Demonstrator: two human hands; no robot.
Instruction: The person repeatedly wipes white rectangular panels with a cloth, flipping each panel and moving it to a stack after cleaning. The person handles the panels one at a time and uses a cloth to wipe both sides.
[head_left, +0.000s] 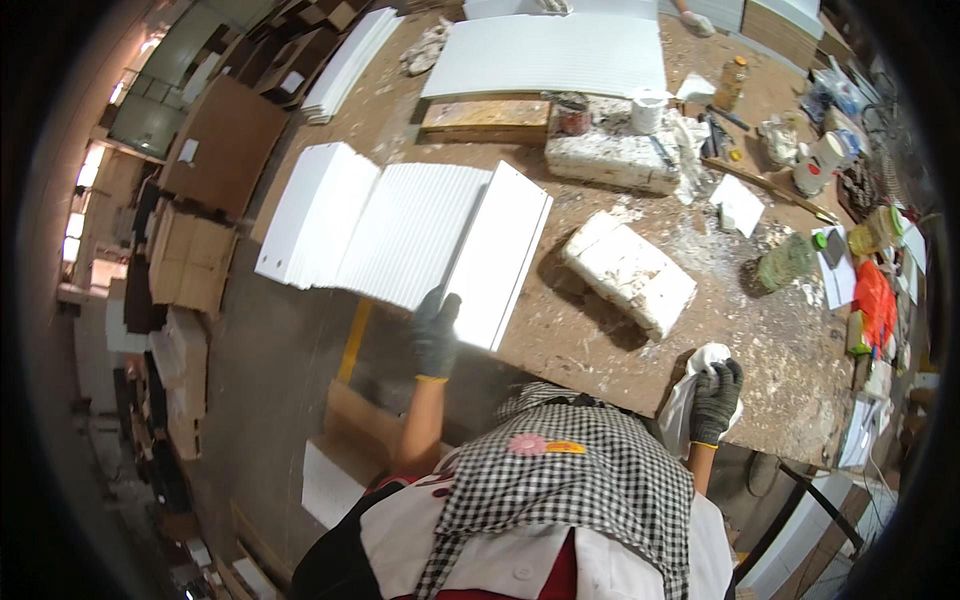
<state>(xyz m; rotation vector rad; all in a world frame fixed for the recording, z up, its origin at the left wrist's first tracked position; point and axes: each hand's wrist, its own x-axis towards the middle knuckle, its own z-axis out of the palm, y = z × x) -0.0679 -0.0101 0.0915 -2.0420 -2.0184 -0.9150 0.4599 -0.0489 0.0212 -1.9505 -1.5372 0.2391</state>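
A white piece with a ribbed middle point(410, 220) and raised white sides lies on the worktable point(590, 360), reaching past its near-left edge. My left hand point(434, 338), in a dark grey knit glove, grips the near end of its right-hand white side panel point(500, 255). Part of the fingers is hidden there. At the table's near edge, to the right, my gloved right hand point(716, 402) is closed on a crumpled white cloth point(682, 398), which rests on the tabletop. Between the two hands, farther in, sits a stained white foam block point(628, 272).
Behind stand a wooden bar point(485, 120) and another foam block point(610, 165) bearing a white cup point(649, 108). A large ribbed panel point(550, 55) lies at the back, near another person's gloved hand point(698, 23). Jars point(785, 262) and a red bag point(875, 305) crowd the right.
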